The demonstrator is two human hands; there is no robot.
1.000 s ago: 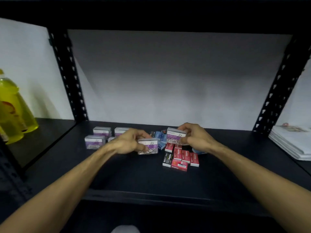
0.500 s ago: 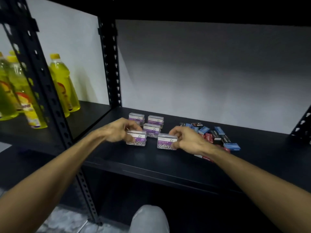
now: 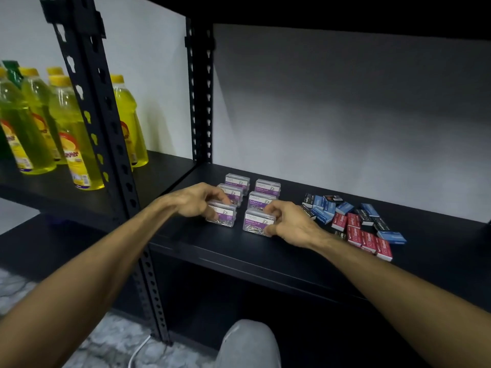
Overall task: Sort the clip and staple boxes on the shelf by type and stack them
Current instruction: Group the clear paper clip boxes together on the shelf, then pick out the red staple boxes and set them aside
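Observation:
Several clear paper clip boxes with purple labels stand in two rows on the black shelf (image 3: 239, 251). My left hand (image 3: 196, 201) grips the front-left clip box (image 3: 223, 216), which rests on the shelf. The front-right clip box (image 3: 256, 223) is held at its right end by my right hand (image 3: 288, 221). More clip boxes (image 3: 267, 187) sit behind them. To the right lies a loose heap of small staple boxes: blue ones (image 3: 326, 208) at the back and red ones (image 3: 369, 239) at the front, with a few black ones among them.
Yellow liquid bottles (image 3: 79, 144) stand on the neighbouring shelf to the left, behind a black perforated upright (image 3: 106, 144). A second upright (image 3: 199, 102) marks the bay's back-left corner. White wall behind. My knee (image 3: 249, 343) shows below the shelf edge.
Both hands carried a clip box each leftward from the staple heap and set them down in front of the clip rows. The view has swung left, bringing the bottles into sight.

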